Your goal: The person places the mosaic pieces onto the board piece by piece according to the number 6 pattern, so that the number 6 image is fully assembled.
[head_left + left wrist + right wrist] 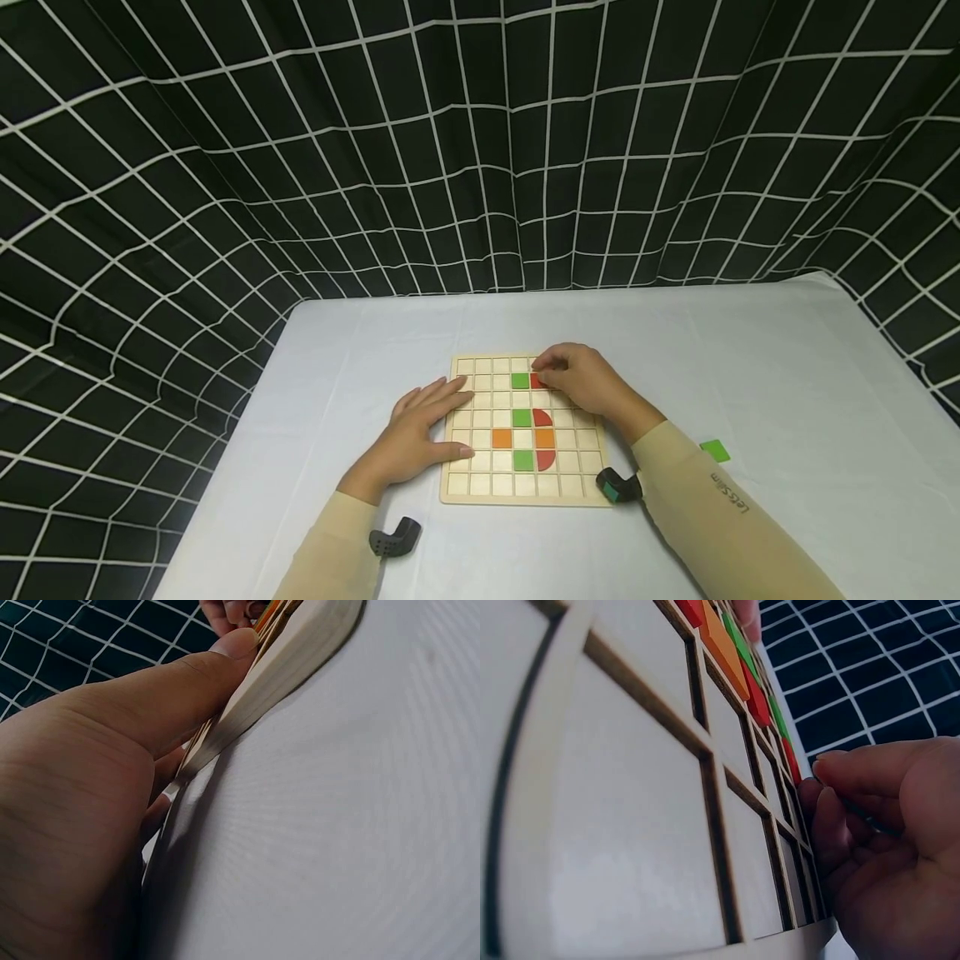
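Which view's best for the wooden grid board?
Head: almost the whole board shows from above, grid legible. Left wrist catches mostly its edge, nearly side-on; right wrist gets part of its grid, close up but steeply slanted.

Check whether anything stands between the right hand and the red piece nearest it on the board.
Nothing visible does. In the head view, the right hand has its fingers right at the red piece, partly covering it, and the right wrist view shows no other object between them.
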Tool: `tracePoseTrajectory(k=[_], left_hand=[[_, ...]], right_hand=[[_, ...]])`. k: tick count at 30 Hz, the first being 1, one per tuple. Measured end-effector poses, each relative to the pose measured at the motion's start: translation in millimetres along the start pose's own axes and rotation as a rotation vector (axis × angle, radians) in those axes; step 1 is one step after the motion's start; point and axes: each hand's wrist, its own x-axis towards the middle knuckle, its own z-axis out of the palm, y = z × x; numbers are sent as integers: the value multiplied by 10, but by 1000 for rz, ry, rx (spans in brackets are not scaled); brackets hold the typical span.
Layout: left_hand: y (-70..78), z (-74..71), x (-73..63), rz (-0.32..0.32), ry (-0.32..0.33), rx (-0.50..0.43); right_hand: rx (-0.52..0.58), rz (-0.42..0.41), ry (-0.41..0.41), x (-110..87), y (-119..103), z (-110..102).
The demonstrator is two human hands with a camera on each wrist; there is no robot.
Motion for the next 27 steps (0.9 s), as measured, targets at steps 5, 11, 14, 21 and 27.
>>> tracePoseTrajectory(k=[5,11,14,21,27], left_hand=[[-5,4,-2,2,1,9],[-1,0,-12,-3,2,5],[-3,1,-11,-10,-1,14],[-1,9,-4,-17,-6,15],[12,5,-2,-22,-4,13]], right_hand=[[16,2,0,-2,8,-8],[57,11,-3,-23,0,-27],[89,9,-4,-40,-12,-34],[158,19,-8,-97,-84,-76],[230,8,10,-155,-142,-173]])
